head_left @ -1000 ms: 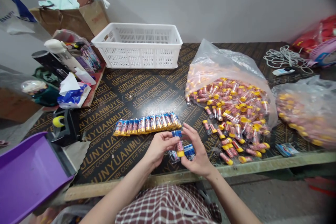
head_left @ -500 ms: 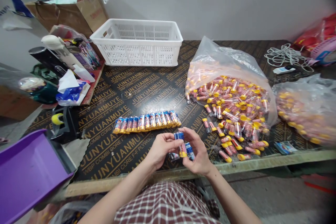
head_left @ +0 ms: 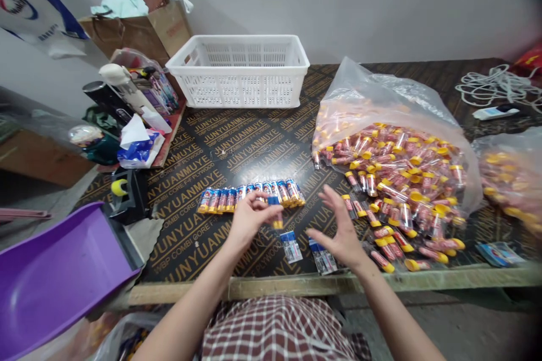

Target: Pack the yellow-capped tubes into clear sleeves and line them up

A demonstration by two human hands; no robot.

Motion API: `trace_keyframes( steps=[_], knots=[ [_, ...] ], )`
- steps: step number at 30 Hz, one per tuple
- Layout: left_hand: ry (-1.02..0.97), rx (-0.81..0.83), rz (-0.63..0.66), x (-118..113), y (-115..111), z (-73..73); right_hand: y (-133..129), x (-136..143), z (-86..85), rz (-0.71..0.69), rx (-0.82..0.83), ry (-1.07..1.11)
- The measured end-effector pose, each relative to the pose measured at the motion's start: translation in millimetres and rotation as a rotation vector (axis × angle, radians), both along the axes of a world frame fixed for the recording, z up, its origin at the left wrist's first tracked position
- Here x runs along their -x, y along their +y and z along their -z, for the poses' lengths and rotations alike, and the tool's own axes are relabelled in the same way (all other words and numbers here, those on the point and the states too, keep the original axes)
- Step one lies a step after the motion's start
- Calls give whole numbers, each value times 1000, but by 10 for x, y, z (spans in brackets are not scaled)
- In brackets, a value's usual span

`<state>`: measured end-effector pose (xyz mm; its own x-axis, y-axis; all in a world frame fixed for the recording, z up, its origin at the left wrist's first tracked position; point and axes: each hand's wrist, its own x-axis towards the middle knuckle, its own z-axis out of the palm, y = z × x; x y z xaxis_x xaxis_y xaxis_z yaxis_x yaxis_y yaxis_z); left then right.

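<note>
My left hand (head_left: 249, 219) pinches a small yellow-capped tube (head_left: 276, 214) with a blue label at its top, just in front of a row of similar labelled tubes (head_left: 231, 198). Off to the right, my right hand (head_left: 341, 231) has its fingers spread and holds nothing. Small blue-and-clear label pieces (head_left: 291, 246) lie on the table between the hands, and more labels (head_left: 322, 256) lie beside my right hand. A heap of yellow-capped tubes (head_left: 398, 175) spills from a clear plastic bag (head_left: 389, 90) at the right.
A white basket (head_left: 241, 87) stands at the back. At the left are a tape dispenser (head_left: 129, 194), a purple dustpan (head_left: 63, 271), bottles and a paper bag (head_left: 139, 31). Farther right are a second bag of tubes (head_left: 514, 175), a white cable (head_left: 495, 86) and a blue packet (head_left: 499, 254).
The hands have moved apart. My right hand has let go and opened, while my left hand has carried the tube left toward the row. The view has shifted slightly.
</note>
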<state>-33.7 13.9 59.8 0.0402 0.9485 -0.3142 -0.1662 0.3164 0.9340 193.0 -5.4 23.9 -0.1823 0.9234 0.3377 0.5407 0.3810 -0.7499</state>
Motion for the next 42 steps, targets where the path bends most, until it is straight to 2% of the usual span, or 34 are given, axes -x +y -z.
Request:
trace_keyframes(
  steps=[3, 5, 8, 10, 12, 14, 16, 18, 20, 22, 24, 26, 30, 34, 37, 42],
  knots=[
    [470, -143, -198, 454, 231, 53, 263, -394, 269, 336, -45, -306],
    [782, -151, -225, 705, 345, 115, 384, -619, 444, 487, 14, -525],
    [1029, -118, -130, 894, 427, 201, 434, -784, 593, 483, 103, -753],
    [1100, -115, -92, 894, 421, 214, 389, -784, 618, 408, 117, -792],
    [1156, -144, -149, 807, 365, 187, 306, -733, 612, 337, 115, -788],
    [1177, -230, -231, 638, 261, 154, 209, -665, 597, 280, 116, -787],
    [1132, -350, -173, 405, 121, 166, 121, -596, 582, 236, 117, -766],
    [1032, -431, 90, 147, -23, 255, 60, -539, 565, 215, 115, -699],
    [993, -407, 349, -80, -135, 408, 31, -499, 543, 216, 110, -625],
    [1055, -319, 456, -231, -191, 572, 27, -477, 511, 228, 105, -583],
    [1123, -245, 476, -301, -197, 690, 34, -468, 462, 244, 100, -563],
    [1148, -208, 484, -312, -179, 741, 37, -457, 397, 264, 96, -531],
    [1127, -184, 472, -277, -158, 735, 11, -386, 246, 306, 93, -410],
    [1090, -192, 395, -254, -162, 747, -37, -277, 147, 344, 149, -105],
    [1078, -180, 375, -245, -154, 765, -62, -243, 141, 318, 193, 47],
    [948, -220, 347, -219, -156, 761, -71, -290, 243, 288, 216, 52]
  ],
)
